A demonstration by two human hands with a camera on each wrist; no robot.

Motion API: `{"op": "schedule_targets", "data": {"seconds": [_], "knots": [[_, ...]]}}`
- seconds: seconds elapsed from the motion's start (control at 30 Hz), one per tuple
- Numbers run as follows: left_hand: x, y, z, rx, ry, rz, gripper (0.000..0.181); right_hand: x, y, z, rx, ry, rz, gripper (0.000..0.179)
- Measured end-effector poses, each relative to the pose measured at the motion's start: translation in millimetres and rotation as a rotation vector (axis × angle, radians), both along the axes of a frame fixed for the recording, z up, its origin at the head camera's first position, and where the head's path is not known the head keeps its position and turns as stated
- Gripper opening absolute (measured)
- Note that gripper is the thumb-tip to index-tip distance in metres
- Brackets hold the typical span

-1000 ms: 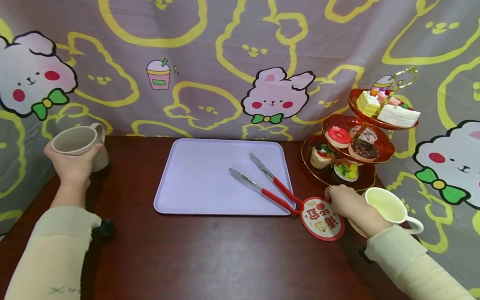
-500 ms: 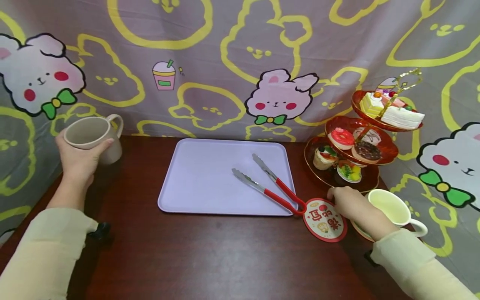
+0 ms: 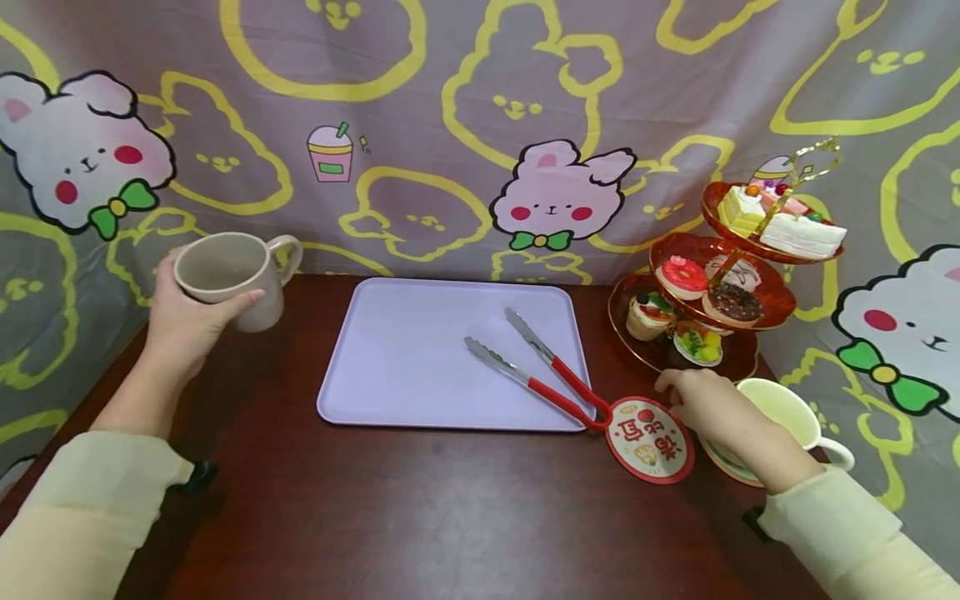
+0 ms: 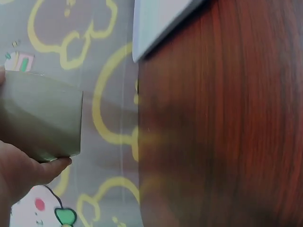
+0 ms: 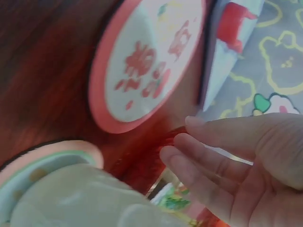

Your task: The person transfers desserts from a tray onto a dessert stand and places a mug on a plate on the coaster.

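My left hand [image 3: 180,321] grips a beige mug [image 3: 258,287] round its body, with the thumb along the near side. The mug's handle points to the far right. In the left wrist view the mug [image 4: 42,116] is held up off the table. On the right, my right hand [image 3: 720,412] hovers between a red-rimmed round coaster [image 3: 649,442] and a pale yellow mug [image 3: 780,412] standing on another coaster [image 3: 731,467]. In the right wrist view its fingers [image 5: 203,172] are loosely bent with nothing between them.
A lilac tray [image 3: 405,358] lies mid-table, with red-handled tongs [image 3: 558,400] across its right corner. At the back right a three-tier red stand [image 3: 780,292] carries cakes and doughnuts. A patterned cloth [image 3: 420,125] hangs behind the table.
The left hand has carried the beige mug to the right, toward the tray. My right hand has drawn slightly right, away from the red-rimmed coaster, which has stayed put.
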State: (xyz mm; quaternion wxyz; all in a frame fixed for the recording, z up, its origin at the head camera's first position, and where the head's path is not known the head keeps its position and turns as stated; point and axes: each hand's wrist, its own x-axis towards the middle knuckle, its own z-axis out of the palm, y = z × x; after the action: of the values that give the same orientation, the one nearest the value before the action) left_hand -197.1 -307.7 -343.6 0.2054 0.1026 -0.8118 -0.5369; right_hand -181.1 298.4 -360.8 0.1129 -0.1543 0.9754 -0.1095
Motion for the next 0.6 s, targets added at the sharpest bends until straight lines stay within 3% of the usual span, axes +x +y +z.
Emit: {"op": "schedule_targets", "data": {"seconds": [0.2, 0.37, 0.6], "knots": [[5.3, 18.4, 6.2, 0.068, 0.06, -0.111, 0.093, 4.1, -7.4, 8.3, -0.011, 0.084, 0.037, 0.025], [16.3, 31.5, 12.5, 0.049, 0.063, -0.201, 0.094, 6.8, -14.2, 16.4, -0.004, 0.132, 0.043, 0.026], [26.8, 53.8, 17.5, 0.013, 0.14, -0.262, 0.094, 6.8, -20.2, 27.2, -0.023, 0.209, 0.056, 0.025]]}}
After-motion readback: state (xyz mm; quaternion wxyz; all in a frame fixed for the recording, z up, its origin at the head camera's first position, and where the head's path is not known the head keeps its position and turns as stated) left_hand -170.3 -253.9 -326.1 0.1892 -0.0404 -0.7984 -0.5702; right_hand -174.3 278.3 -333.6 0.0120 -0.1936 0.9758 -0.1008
